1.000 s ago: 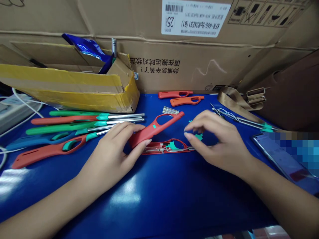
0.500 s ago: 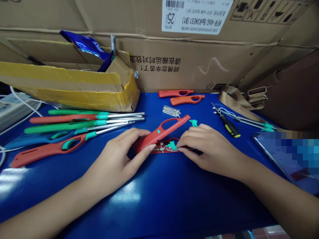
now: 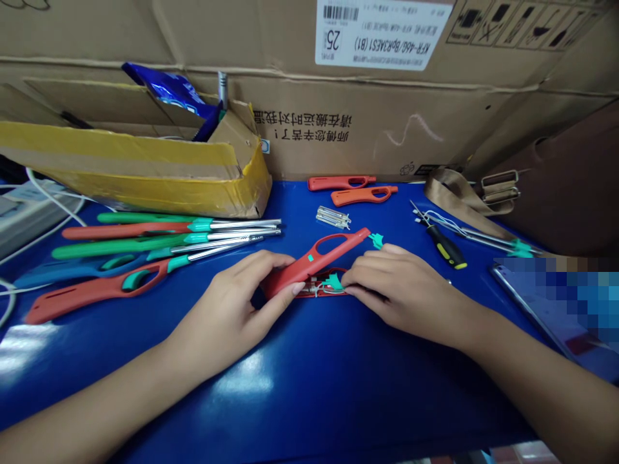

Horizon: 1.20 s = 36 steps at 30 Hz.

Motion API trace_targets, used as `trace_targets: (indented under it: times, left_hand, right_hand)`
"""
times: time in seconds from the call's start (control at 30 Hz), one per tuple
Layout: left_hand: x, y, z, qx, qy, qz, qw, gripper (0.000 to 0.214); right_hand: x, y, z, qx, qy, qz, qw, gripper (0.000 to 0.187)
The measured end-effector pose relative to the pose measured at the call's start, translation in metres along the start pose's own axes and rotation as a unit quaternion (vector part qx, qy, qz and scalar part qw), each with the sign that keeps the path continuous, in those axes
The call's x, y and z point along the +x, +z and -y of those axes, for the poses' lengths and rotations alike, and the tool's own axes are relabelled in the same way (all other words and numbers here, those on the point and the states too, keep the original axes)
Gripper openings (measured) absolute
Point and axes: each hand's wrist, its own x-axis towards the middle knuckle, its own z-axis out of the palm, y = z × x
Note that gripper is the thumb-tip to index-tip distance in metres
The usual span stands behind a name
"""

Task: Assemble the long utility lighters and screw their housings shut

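My left hand (image 3: 242,293) is closed on a red lighter shell half (image 3: 309,261), thumb on the near side. The half is tilted, its right end raised over a matching lower half (image 3: 333,293). Inside the lower half are a teal trigger (image 3: 332,281), white wire and small clear and metal parts. My right hand (image 3: 401,283) has its thumb and forefinger pinched at the right end of the lower half; my fingers hide what exactly they grip. Just beyond that hand lies another small teal piece (image 3: 376,240).
Assembled gas lighters (image 3: 145,245) lie at left, before a yellow-taped cardboard box (image 3: 193,187). Behind are orange-red shells (image 3: 365,195) and clear tubes (image 3: 333,217). At right are a screwdriver (image 3: 447,245), metal lighter rods (image 3: 493,238), a tan strap (image 3: 449,187) and a phone (image 3: 532,303).
The whole view has shifted very slightly. Both hands and the lighter halves keep nearly the same positions.
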Motion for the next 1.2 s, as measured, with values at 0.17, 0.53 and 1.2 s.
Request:
trace_targets:
  times: [0.17,0.53,1.2]
  left_hand:
    - [0.001,0.000,0.000,-0.001,0.000,0.000,1.000,0.028]
    - [-0.002,-0.003,-0.002,0.031,0.042,-0.013,0.999,0.030]
    - [0.002,0.002,0.007,0.091,0.113,0.041,0.989,0.031]
  right_hand:
    - [0.000,0.003,-0.002,-0.012,-0.003,0.002,1.000,0.016]
    - [0.001,-0.010,0.003,0.083,0.014,-0.297,0.951,0.009]
    - [0.002,0.000,-0.004,0.078,0.021,-0.010,0.997,0.036]
